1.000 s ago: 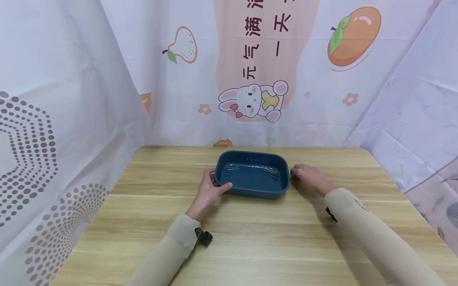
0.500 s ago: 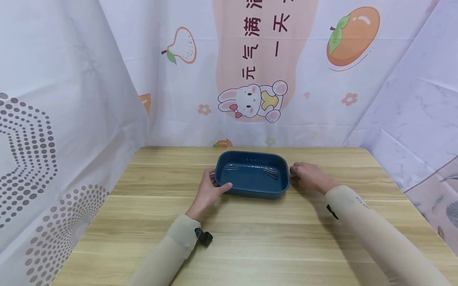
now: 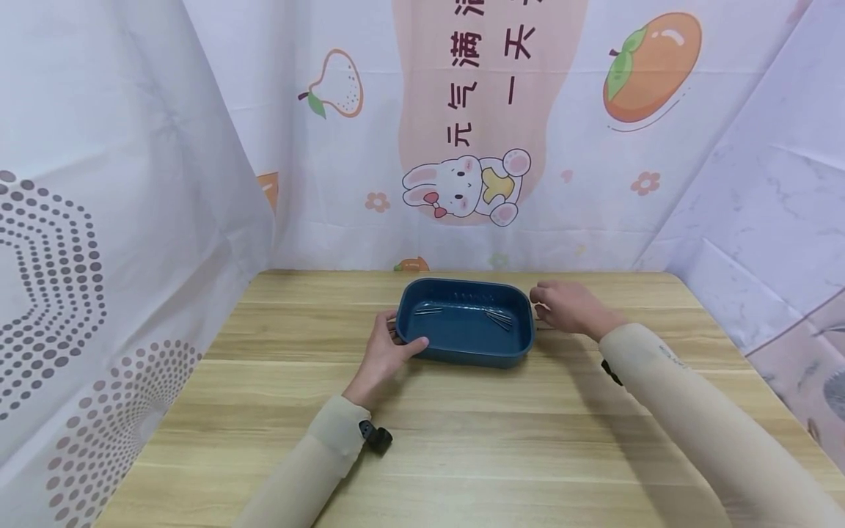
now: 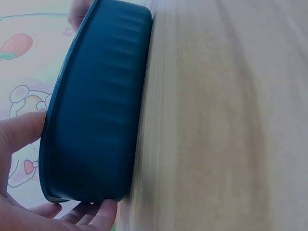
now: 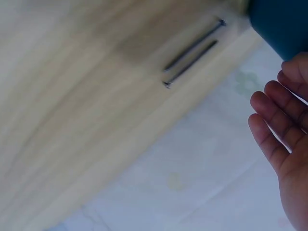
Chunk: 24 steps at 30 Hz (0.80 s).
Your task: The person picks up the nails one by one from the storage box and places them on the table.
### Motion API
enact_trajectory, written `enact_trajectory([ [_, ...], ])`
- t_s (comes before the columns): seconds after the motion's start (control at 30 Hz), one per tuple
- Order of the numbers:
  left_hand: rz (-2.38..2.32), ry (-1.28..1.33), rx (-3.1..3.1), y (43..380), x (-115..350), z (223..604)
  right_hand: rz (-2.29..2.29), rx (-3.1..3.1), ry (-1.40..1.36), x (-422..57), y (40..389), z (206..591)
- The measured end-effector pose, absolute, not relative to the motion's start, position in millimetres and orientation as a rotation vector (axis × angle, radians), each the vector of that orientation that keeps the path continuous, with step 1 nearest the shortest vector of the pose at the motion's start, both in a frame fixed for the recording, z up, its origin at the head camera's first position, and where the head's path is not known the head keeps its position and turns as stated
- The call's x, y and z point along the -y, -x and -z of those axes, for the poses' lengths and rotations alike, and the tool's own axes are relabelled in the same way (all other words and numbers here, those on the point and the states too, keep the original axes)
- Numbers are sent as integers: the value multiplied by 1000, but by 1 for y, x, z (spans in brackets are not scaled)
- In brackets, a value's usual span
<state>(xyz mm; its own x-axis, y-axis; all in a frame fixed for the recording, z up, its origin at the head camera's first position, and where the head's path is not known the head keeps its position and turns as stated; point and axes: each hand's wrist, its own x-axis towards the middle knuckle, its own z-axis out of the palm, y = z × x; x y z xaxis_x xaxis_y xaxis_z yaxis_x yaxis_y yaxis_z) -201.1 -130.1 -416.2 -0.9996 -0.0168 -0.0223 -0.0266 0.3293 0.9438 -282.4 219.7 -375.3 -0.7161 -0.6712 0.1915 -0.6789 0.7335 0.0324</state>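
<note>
A dark blue rectangular plastic basin [image 3: 472, 345] stands on the wooden table. Inside it lie thin metal nails, a group on the left [image 3: 428, 311] and another on the right [image 3: 498, 320]. My left hand [image 3: 389, 350] grips the basin's near left corner, thumb at the rim and fingers along the short end [image 4: 103, 214]. Just off the basin's right end hovers my right hand [image 3: 566, 306], its fingers loosely bent with nothing visible in them. Below it, in the right wrist view, two long dark nails [image 5: 195, 44] lie side by side on the table.
The wooden table [image 3: 462, 447] runs back to a printed white curtain [image 3: 343, 183]. More cloth hangs at the left [image 3: 145, 220] and right [image 3: 759, 191] sides.
My right hand has risen and moved slightly back, away from the tabletop beside the basin's right end. The left hand and the basin have stayed in place.
</note>
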Motion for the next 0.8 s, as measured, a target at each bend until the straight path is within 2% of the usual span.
enact_trajectory([
  [0.8, -1818, 56, -2548, 201, 131, 416, -38, 2851, -1139, -161, 293, 348],
])
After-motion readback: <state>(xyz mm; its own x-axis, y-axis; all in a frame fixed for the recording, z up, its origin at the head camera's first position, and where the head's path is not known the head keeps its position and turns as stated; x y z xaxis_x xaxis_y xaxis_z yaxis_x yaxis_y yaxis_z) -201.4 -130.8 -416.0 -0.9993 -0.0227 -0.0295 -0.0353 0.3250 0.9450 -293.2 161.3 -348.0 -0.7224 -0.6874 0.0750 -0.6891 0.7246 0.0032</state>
